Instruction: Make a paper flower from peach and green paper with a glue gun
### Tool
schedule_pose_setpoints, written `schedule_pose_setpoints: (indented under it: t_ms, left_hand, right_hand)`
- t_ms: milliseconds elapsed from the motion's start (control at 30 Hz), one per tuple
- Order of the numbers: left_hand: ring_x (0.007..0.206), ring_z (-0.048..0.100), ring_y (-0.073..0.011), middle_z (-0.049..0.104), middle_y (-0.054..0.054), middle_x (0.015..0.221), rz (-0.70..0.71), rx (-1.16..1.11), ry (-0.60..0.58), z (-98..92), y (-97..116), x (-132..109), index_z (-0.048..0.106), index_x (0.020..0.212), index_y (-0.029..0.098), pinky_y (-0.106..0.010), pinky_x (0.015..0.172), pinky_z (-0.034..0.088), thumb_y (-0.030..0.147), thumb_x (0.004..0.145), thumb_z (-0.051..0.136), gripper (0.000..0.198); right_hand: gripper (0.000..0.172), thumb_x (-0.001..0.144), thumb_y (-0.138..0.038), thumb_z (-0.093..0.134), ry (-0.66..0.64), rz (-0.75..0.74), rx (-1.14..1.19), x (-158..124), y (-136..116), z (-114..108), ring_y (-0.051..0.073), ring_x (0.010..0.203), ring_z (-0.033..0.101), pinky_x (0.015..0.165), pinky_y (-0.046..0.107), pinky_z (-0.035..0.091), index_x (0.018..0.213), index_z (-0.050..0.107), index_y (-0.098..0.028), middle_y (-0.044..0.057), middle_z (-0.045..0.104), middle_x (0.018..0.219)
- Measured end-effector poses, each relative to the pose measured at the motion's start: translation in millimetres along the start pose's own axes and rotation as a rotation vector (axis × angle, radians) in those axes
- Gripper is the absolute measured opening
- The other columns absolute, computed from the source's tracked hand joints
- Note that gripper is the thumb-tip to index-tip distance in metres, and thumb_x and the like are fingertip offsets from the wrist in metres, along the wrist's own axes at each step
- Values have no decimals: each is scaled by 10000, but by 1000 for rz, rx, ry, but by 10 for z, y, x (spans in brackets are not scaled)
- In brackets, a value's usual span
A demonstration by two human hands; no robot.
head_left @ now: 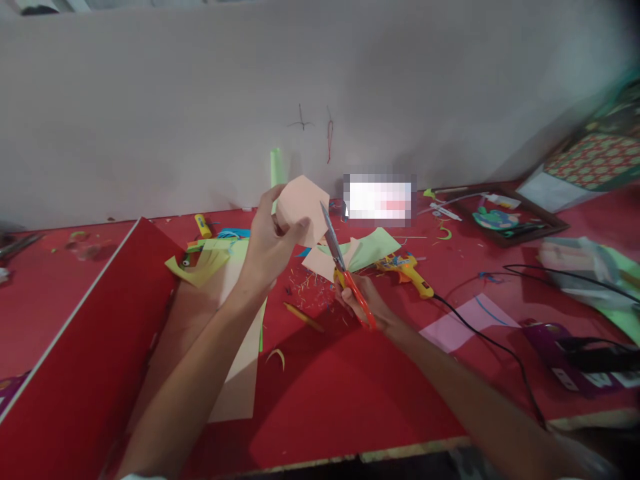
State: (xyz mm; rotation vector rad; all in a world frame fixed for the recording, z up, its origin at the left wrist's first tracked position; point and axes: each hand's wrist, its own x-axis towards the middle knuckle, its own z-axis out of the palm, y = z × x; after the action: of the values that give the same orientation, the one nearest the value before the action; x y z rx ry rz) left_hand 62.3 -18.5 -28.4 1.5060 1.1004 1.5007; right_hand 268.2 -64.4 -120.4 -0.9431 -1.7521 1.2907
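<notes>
Raised above the red table, my left hand (273,233) pinches a peach-coloured piece of paper (305,200) with angular edges, thumb across its front. My right hand (367,300) grips a pair of scissors (359,299) by orange-red handles. The metal blades point up and lie against the paper's right edge; I cannot tell whether they are cutting into it. Below the scissors lie green paper (377,248) and a pale peach scrap (320,261). A yellow pencil-like stick (303,317) and many tiny coloured clippings are on the table between my arms.
A yellow glue gun (415,277) with a black cord lies to the right, near pink paper (470,323). A brown tray (530,223) holds craft bits at the back right. On the left stands a red panel (95,340) beside large peach sheets (240,393). A grey wall closes off the back.
</notes>
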Motion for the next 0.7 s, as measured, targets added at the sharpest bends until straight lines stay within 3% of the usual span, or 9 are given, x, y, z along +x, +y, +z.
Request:
schedule_pose_setpoints:
  t_ms: [167,367,700]
  left_hand:
    - [928,722,-253,692,-59,981,7,-30,40,43,-18,-4,479,1383,239,-384,803,624,441,796,820,708]
    - [846,701,-216,676,-46,937,-20,-45,68,66,-22,-26,487,1370,238,-338,738,604,351,808,801,654]
    - [855,695,-211,691,-69,1024,-40,-45,16,108,-35,-60,482,1386,246,-330,720,591,315,807,782,656]
  right_hand:
    - [707,820,-936,428,8,-27,15,-5,54,10,116,561,340,491,261,263,712,403,-237,-38,407,620]
    - [685,854,-909,420,-37,-15,91,-14,112,39,110,529,363,466,256,298,743,443,-233,-37,432,622]
    - [665,878,-898,383,-38,-55,102,44,137,55,138,591,383,513,284,335,835,469,-240,-28,431,668]
